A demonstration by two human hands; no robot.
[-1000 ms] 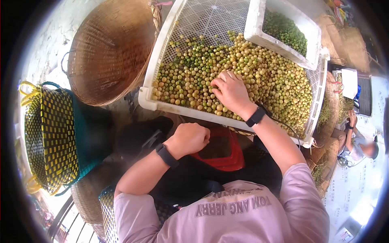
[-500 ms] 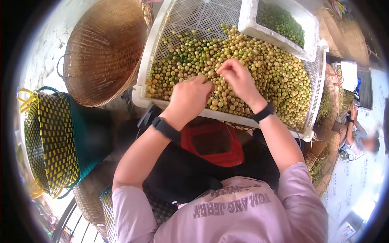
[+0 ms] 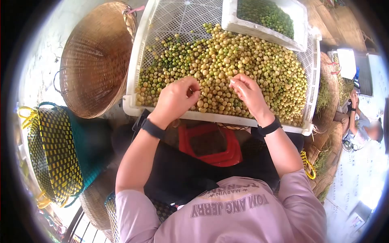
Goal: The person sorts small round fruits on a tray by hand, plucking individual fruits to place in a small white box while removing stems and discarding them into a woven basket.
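Many small round yellow-green fruits (image 3: 243,56) lie heaped in a white perforated plastic tray (image 3: 133,77). Over the tray's near left part is my left hand (image 3: 177,97), fingers curled inward and thumb close to the index finger. Its palm side is hidden, so whatever it may hold does not show. My right hand (image 3: 248,94) hovers above the near middle of the fruits, thumb and index finger pinched together. Anything between those fingertips is too small to make out. A gap with loose fruits separates the two hands.
A white foam box (image 3: 265,30) of greener fruits rests on the tray's far right. Left stand a large wicker basket (image 3: 95,60) and a yellow-black woven basket (image 3: 60,156). A red plastic stool (image 3: 210,158) is below the tray. Another person (image 3: 360,129) sits at far right.
My hands have moved apart: the left went left, while the right came slightly right and nearer to me. The camera view has shifted a little, so the tray appears further left.
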